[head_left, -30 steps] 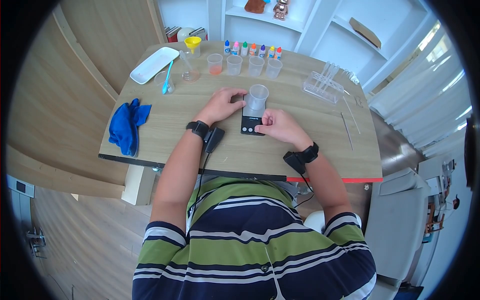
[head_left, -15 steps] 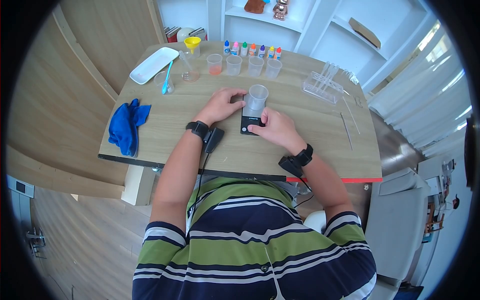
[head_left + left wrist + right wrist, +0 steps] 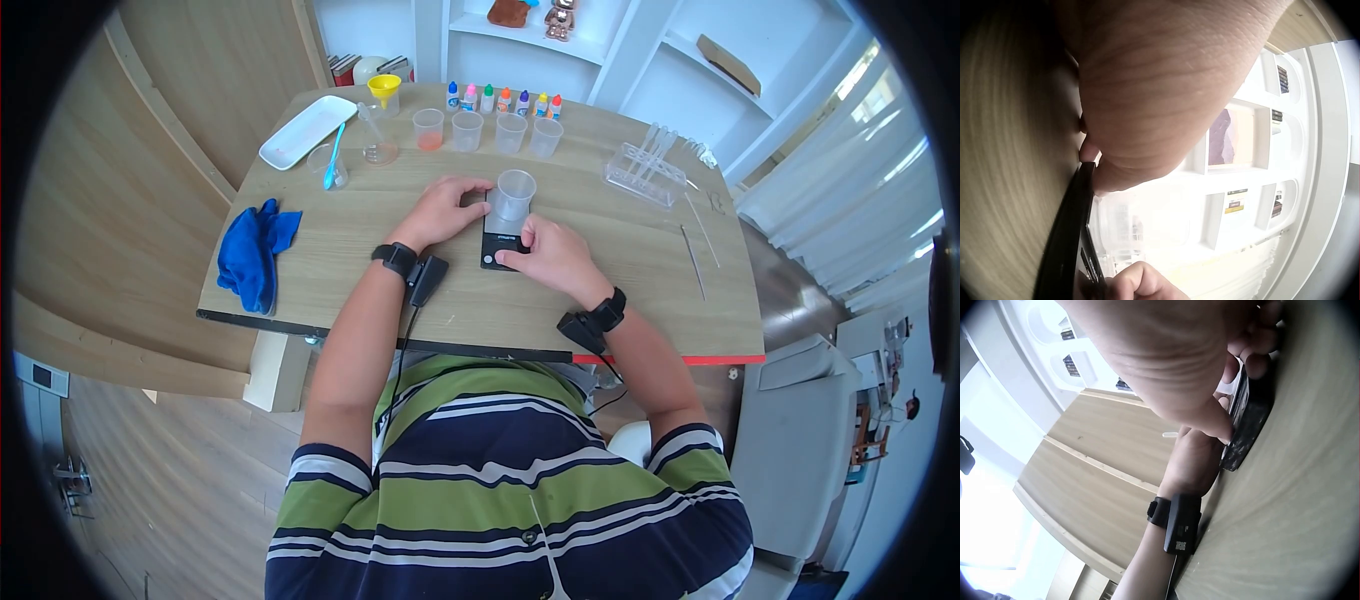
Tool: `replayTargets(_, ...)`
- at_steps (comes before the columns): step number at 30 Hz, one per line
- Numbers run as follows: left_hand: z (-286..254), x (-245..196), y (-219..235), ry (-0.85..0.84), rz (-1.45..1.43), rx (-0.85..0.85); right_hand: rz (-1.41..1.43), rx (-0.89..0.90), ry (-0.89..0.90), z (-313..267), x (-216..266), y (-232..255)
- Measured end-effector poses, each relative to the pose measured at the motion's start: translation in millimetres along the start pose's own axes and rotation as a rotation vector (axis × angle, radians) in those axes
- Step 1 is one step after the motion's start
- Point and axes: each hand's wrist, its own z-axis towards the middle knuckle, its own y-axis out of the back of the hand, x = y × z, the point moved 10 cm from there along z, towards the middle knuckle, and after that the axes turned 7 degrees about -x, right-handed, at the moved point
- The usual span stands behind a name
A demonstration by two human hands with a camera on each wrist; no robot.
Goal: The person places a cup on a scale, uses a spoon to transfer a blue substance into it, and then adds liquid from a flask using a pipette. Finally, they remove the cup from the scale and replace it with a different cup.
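A black digital scale (image 3: 506, 244) lies on the table in front of the person, with a clear plastic cup (image 3: 516, 194) standing on its pale plate. At the scale's left edge, the left hand (image 3: 440, 212) grips the side between thumb and fingers. The right hand (image 3: 556, 258) has its thumb on the button panel and its fingers curled against the right edge. That thumb covers part of the buttons, while one round button stays visible. In the right wrist view the thumb (image 3: 1213, 422) presses down on top of the scale (image 3: 1249, 425).
Clear cups (image 3: 466, 131) stand in a row behind the scale, one with pinkish liquid (image 3: 429, 141). Beyond them are several dropper bottles (image 3: 488, 98). A blue cloth (image 3: 254, 255) and white tray (image 3: 309, 131) lie left; a test-tube rack (image 3: 645, 175) and thin rods (image 3: 693, 262) lie right.
The right hand has shifted slightly left over the scale's front, its thumb moving further across the buttons, then staying there. The left hand and the cup have kept their places.
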Motion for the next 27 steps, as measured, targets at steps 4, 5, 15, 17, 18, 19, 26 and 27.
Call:
replayTargets(4, -1, -5, 1, 0.009, 0.008, 0.005, 0.018, 0.018, 0.019, 1, -1, -2)
replayTargets(5, -2, -6, 2, 0.014, 0.013, 0.002, 0.019, 0.017, 0.019, 3, -6, -3)
replayTargets(15, -2, -4, 1, -0.004, 0.026, 0.0, 0.248, 0.104, 0.026, 7, -18, -12)
replayTargets(17, -2, -4, 1, -0.007, 0.03, -0.006, 0.271, 0.095, 0.03, 7, -15, -8)
replayTargets(18, -2, -4, 2, -0.009, 0.033, -0.013, 0.253, 0.126, 0.021, 6, -14, -8)
replayTargets(19, -2, -4, 2, -0.012, 0.036, -0.011, 0.236, 0.156, 0.011, 5, -14, -9)
replayTargets(26, -3, -7, 4, 0.02, 0.039, -0.015, 0.613, 0.327, 0.032, 8, -28, -22)
replayTargets(27, -3, -7, 3, 0.038, 0.028, -0.01, 0.615, 0.311, 0.04, 10, -32, -26)
